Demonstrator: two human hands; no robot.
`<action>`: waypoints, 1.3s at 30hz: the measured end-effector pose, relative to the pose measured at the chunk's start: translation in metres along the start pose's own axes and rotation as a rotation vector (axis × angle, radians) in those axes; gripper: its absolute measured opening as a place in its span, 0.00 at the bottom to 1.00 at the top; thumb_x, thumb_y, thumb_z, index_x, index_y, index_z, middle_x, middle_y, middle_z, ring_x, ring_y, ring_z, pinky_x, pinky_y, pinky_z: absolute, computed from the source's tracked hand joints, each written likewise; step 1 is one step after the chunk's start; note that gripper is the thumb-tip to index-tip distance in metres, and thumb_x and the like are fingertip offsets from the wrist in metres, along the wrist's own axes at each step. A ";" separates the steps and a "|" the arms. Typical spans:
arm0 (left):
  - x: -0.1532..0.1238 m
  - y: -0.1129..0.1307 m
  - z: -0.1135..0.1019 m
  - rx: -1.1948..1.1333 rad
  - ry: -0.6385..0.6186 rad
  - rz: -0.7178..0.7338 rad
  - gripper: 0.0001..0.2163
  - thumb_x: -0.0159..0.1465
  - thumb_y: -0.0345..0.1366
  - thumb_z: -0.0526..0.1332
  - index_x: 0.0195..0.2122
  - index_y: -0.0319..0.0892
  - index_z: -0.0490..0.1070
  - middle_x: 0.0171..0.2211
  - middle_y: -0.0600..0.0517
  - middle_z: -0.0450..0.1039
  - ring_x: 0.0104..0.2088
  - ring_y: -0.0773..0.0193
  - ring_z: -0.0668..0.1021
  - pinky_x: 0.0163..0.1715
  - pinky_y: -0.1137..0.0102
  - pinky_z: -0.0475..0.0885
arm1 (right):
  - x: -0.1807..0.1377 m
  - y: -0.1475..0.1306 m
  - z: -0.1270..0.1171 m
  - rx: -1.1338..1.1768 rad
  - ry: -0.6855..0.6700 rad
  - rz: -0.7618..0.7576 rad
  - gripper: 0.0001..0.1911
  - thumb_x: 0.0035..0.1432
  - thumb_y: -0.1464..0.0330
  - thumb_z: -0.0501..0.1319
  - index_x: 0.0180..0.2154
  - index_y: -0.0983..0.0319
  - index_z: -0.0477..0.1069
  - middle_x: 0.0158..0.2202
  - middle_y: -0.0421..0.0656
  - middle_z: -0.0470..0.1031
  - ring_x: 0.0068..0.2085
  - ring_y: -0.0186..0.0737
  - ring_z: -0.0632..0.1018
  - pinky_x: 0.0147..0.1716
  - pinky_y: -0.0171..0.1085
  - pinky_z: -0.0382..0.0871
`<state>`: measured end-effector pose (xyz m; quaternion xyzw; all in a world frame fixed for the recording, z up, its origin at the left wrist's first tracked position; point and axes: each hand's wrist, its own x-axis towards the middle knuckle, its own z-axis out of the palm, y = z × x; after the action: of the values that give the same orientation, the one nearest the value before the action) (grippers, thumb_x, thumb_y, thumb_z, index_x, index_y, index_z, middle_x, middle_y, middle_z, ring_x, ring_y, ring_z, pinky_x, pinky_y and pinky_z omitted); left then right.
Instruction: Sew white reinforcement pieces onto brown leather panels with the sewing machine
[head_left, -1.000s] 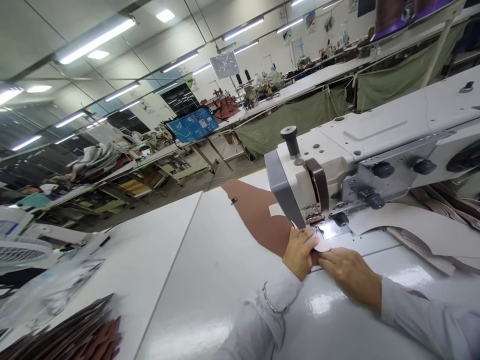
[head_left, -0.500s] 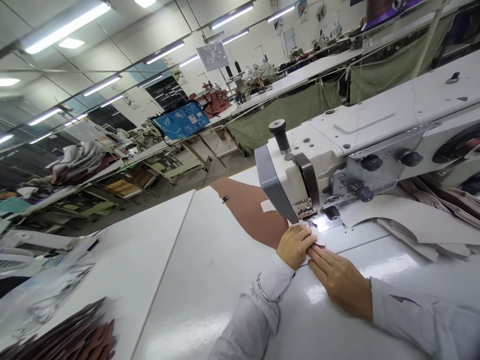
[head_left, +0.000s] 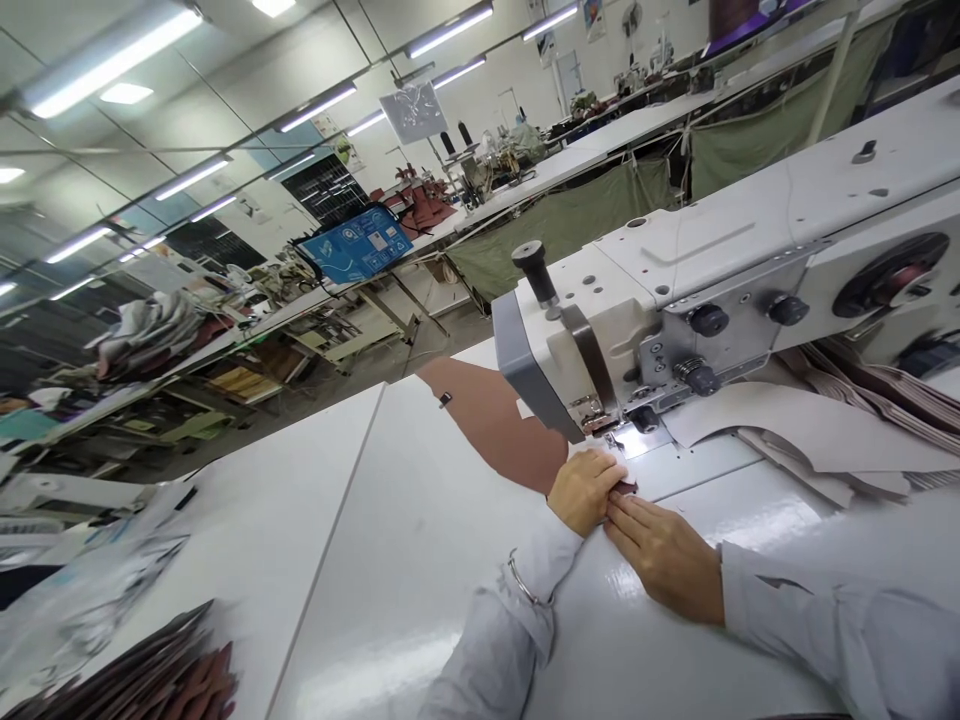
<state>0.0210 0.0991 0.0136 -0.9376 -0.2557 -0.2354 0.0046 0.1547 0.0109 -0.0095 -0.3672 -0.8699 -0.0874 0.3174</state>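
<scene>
Beside the needle area of a white sewing machine [head_left: 607, 340], my left hand [head_left: 586, 490] presses with bent fingers on a brown leather-like piece [head_left: 495, 420]. Its wide brown part lies flat to the left and partly behind the machine head. Between my fingers and the presser foot [head_left: 613, 443] shows a small white layer, with a dark red edge [head_left: 627, 488] under it. My right hand [head_left: 664, 555] rests on the table with straight fingers held together. Its fingertips touch the near edge of the piece, close against my left fingers. Both thumbs are hidden.
Pale cut pieces [head_left: 810, 425] lie under the machine arm at right, before a stack of layered strips [head_left: 892, 400]. A pile of dark red and brown pieces [head_left: 165, 670] sits at lower left, near clear plastic [head_left: 112, 580]. Other worktables stand behind.
The view has shifted slightly, so machine and hands appear further left. Both hands stay beside the presser foot. Less of the white layer and more of the dark red edge shows by my fingers.
</scene>
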 end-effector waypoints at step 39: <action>-0.002 -0.001 -0.002 -0.026 -0.081 -0.134 0.08 0.62 0.26 0.51 0.37 0.39 0.69 0.40 0.48 0.72 0.44 0.62 0.72 0.45 0.67 0.71 | 0.017 0.053 -0.015 -0.051 -0.103 0.261 0.16 0.55 0.80 0.48 0.39 0.63 0.71 0.28 0.43 0.63 0.32 0.38 0.61 0.32 0.36 0.51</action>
<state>0.0181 0.0982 0.0141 -0.9272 -0.3146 -0.2006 -0.0338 0.1898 0.0530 0.0079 -0.4890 -0.8275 -0.0486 0.2716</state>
